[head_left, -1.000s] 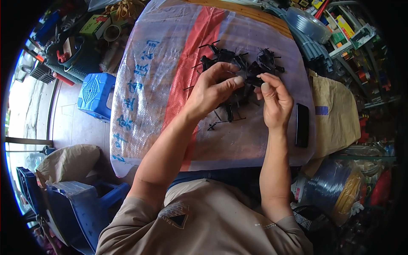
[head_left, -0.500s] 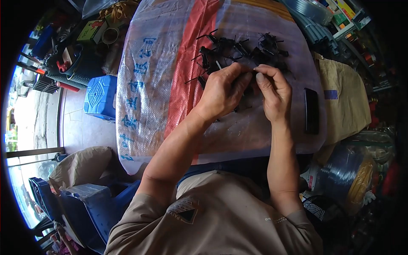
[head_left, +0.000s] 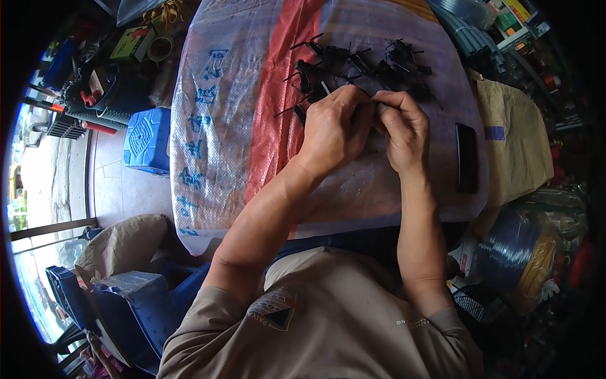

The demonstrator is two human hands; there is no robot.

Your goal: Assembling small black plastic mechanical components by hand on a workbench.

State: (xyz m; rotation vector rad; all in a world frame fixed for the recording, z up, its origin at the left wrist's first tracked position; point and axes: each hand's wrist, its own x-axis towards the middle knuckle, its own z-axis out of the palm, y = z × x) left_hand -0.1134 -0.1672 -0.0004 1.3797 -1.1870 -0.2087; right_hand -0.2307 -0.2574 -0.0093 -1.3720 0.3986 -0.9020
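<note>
Above the far half of the covered table (head_left: pixel 278 208), my left hand (head_left: pixel 333 129) and my right hand (head_left: pixel 404 129) meet with their fingertips together. The left fingers are curled in a closed grip, and a thin pale strip (head_left: pixel 325 87) shows just past its knuckles. The right thumb and forefinger pinch close against it. Whatever small dark piece lies between the fingers is mostly hidden. Just beyond both hands, several small black plastic parts (head_left: pixel 361 61) with thin prongs lie scattered on the sheet.
A black phone-like slab (head_left: pixel 466 158) rests at the table's right. Brown paper sacking (head_left: pixel 514 142) hangs beside that edge. On the floor to the left stands a blue plastic container (head_left: pixel 147 140), with a blue bin (head_left: pixel 136 309) nearer me. Grey pipes (head_left: pixel 473 41) lie at the far right.
My fingers have drawn in tighter, and the right hand has turned slightly and curled more. The whole view has shifted a little; the black parts keep their places.
</note>
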